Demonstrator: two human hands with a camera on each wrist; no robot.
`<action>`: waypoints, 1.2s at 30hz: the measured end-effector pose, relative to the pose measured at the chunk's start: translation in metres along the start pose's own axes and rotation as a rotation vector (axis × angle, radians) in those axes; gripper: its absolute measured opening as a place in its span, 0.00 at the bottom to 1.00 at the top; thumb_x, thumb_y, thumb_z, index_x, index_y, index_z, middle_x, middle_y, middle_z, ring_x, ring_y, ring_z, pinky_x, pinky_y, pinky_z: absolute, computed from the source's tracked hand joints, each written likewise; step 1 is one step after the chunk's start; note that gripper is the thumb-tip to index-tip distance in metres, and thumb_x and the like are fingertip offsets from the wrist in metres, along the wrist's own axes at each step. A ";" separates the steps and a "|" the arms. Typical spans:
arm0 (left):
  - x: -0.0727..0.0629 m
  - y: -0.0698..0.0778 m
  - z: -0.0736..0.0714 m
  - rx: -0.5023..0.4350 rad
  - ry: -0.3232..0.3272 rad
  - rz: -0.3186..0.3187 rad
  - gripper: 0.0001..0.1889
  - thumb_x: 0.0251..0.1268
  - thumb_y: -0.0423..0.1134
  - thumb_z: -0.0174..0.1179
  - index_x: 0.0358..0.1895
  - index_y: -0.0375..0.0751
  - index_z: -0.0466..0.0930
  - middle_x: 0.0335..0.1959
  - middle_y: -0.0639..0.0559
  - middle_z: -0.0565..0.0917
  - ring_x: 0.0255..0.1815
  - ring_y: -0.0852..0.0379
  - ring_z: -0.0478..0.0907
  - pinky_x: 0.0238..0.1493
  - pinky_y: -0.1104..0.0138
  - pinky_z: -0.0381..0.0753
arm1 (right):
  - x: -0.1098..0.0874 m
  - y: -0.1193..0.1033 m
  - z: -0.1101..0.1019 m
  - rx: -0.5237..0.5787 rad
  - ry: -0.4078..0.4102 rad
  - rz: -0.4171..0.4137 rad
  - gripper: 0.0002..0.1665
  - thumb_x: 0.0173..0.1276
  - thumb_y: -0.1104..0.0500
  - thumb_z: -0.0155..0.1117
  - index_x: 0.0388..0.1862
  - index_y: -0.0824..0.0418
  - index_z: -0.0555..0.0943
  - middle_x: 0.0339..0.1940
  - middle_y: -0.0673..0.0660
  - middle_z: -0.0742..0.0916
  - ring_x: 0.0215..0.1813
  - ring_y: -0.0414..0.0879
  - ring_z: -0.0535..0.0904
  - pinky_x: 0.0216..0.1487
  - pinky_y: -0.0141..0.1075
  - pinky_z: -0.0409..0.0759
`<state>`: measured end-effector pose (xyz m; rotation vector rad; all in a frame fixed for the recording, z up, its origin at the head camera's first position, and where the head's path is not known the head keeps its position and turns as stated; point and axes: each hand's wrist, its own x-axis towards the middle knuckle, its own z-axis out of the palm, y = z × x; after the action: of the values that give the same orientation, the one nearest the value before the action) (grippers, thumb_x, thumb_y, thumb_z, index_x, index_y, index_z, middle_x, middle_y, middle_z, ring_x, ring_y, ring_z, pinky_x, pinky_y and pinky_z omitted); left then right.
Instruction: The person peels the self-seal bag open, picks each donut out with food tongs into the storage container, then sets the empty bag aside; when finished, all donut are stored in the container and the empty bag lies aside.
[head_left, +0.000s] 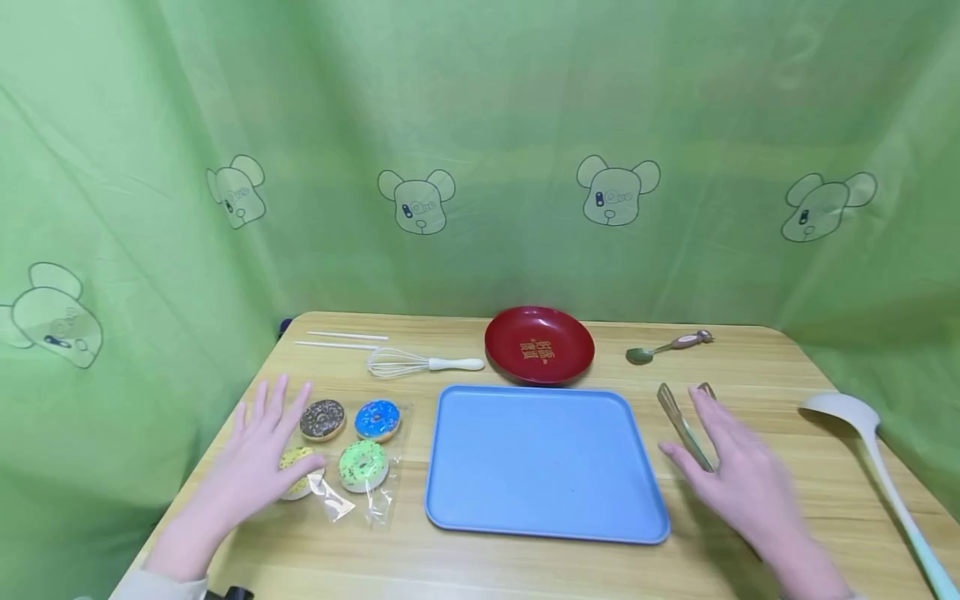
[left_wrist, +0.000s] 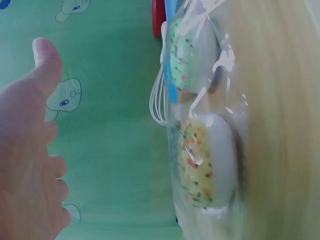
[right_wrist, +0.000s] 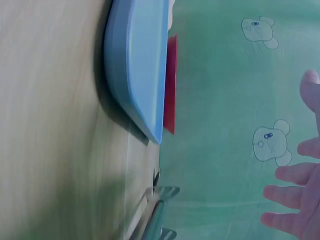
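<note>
My left hand (head_left: 255, 467) hovers with fingers spread over the left edge of a clear plastic bag holding toy donuts: chocolate (head_left: 315, 427), blue (head_left: 369, 427), green (head_left: 354, 471) and yellow (head_left: 295, 458). The hand partly covers the yellow one. In the left wrist view, the thumb points up beside the bag, and the palm holds nothing. My right hand (head_left: 742, 479), its fingers extended, is above a pair of tongs (head_left: 688, 437) and hides their near part. The right wrist view shows these fingers apart from the tongs (right_wrist: 157, 217) and the blue tray (right_wrist: 147, 65).
Between the hands lies the blue tray (head_left: 540, 467). Behind it are a red plate (head_left: 517, 333), a whisk (head_left: 453, 364) and white chopsticks (head_left: 337, 344). A spoon (head_left: 686, 341) lies back right, a ladle (head_left: 885, 475) far right. Green curtains (head_left: 510, 258) surround the wooden table.
</note>
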<state>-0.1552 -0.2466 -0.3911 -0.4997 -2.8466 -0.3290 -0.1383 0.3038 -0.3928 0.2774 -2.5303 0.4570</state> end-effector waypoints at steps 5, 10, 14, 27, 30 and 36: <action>-0.007 -0.006 0.000 -0.006 -0.011 -0.024 0.51 0.60 0.64 0.52 0.73 0.40 0.31 0.72 0.35 0.32 0.71 0.41 0.24 0.68 0.52 0.22 | 0.002 -0.012 0.003 0.141 -0.075 0.070 0.44 0.61 0.47 0.65 0.73 0.47 0.56 0.63 0.67 0.71 0.57 0.72 0.68 0.50 0.65 0.66; -0.017 -0.017 0.005 -0.035 0.002 -0.030 0.50 0.61 0.58 0.55 0.73 0.38 0.32 0.72 0.32 0.34 0.71 0.41 0.24 0.68 0.54 0.21 | 0.004 -0.022 0.012 0.252 -0.092 0.106 0.40 0.64 0.51 0.64 0.72 0.46 0.58 0.62 0.65 0.73 0.37 0.59 0.81 0.45 0.54 0.76; -0.025 -0.027 0.010 -0.088 -0.017 -0.052 0.48 0.63 0.55 0.56 0.73 0.38 0.33 0.72 0.33 0.32 0.71 0.41 0.22 0.67 0.55 0.20 | 0.006 -0.031 0.024 0.339 0.023 0.048 0.37 0.60 0.59 0.68 0.68 0.51 0.66 0.56 0.62 0.79 0.27 0.30 0.79 0.30 0.25 0.76; -0.034 -0.048 0.031 -0.334 -0.152 -0.167 0.47 0.66 0.56 0.52 0.71 0.31 0.33 0.70 0.30 0.30 0.68 0.33 0.21 0.65 0.44 0.23 | 0.014 -0.078 0.054 0.601 0.039 0.012 0.23 0.62 0.66 0.64 0.57 0.61 0.77 0.42 0.55 0.87 0.45 0.35 0.81 0.46 0.19 0.73; -0.035 -0.050 0.034 -0.343 -0.153 -0.164 0.46 0.66 0.55 0.52 0.71 0.30 0.36 0.70 0.28 0.32 0.68 0.31 0.24 0.65 0.41 0.27 | 0.014 -0.094 0.057 0.676 -0.027 0.047 0.21 0.64 0.63 0.62 0.57 0.58 0.77 0.41 0.52 0.87 0.44 0.38 0.81 0.44 0.23 0.76; -0.038 -0.053 0.040 -0.366 -0.149 -0.160 0.44 0.66 0.54 0.52 0.71 0.27 0.40 0.70 0.26 0.34 0.69 0.29 0.28 0.64 0.39 0.28 | 0.013 -0.122 0.067 0.813 -0.153 0.087 0.19 0.66 0.61 0.61 0.56 0.60 0.77 0.40 0.54 0.87 0.41 0.41 0.83 0.44 0.31 0.79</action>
<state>-0.1472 -0.2965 -0.4489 -0.3731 -2.9869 -0.8881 -0.1468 0.1648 -0.4066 0.5088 -2.3732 1.5405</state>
